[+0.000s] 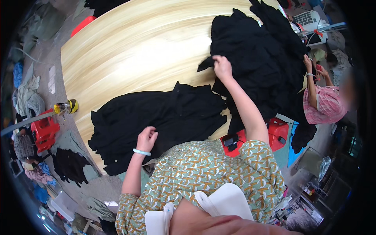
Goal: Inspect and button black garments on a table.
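Black cloth garment [164, 117], pleated and spread flat, lies on the near part of the pale wood-grain table [129, 51], its hem hanging over the near-left edge. The left hand [146, 139] rests on the near edge of this garment, fingers loosely curled against the fabric; whether any cloth is pinched between them cannot be told. A pale ring-shaped bangle [141, 152] sits on that wrist.

The right hand [222, 67] is extended to the far right, fingers closed on a fold of the heaped pile of black cloth [262, 55]. This pile covers the far-right part of the table and spills over its right edge; its near edge touches or overlaps the flat garment.

The person wears a green short-sleeved top [207, 172] with an orange and white pattern.

Right of the pile, a second person in a pink striped shirt [325, 105] has a hand at the pile's edge. A red plastic stool [270, 135] stands under the table's near-right side. On the floor to the left are a red plastic crate [45, 129], a yellow-and-black tool [68, 106] and loose clothing [68, 164].
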`<state>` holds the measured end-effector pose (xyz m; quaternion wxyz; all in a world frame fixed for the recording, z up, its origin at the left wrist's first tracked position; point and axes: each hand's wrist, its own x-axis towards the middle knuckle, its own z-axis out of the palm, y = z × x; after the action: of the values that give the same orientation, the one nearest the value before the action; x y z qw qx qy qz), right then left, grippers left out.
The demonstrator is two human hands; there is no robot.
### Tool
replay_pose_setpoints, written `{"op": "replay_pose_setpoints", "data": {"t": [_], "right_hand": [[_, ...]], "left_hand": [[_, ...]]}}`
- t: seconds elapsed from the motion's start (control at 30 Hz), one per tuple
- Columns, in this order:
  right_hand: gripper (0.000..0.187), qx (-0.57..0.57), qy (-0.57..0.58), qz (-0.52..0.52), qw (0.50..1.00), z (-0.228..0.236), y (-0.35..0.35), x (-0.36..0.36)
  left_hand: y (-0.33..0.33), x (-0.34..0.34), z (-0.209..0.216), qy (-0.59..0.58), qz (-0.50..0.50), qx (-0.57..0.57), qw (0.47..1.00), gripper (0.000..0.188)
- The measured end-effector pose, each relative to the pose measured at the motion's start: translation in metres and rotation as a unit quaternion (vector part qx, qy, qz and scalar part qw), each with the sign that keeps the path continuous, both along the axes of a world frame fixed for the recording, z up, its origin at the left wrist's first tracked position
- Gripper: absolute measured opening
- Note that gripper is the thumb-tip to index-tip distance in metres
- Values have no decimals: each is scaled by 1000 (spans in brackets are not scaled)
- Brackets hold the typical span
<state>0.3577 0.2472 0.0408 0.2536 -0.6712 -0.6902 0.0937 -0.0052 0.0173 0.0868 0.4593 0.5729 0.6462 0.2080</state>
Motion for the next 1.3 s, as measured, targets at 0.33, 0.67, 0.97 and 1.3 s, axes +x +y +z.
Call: {"op": "replay_pose_setpoints", "data": {"t": [0.33, 0.67, 0.97, 1.3], "right_hand": [[13, -187, 606, 234, 737, 254, -32, -170], [20, -349, 602, 629, 347, 320, -117, -203], [23, -96, 578, 293, 756, 262, -31, -155], [20, -110, 580, 203, 782, 195, -14, -137]], "left_hand": [[114, -21, 41, 94, 114, 179, 973, 26], [60, -78, -7, 129, -127, 201, 963, 26], [25, -161, 170, 149, 324, 537, 764, 22], [-68, -86, 163, 284, 37, 325, 901, 39]]}}
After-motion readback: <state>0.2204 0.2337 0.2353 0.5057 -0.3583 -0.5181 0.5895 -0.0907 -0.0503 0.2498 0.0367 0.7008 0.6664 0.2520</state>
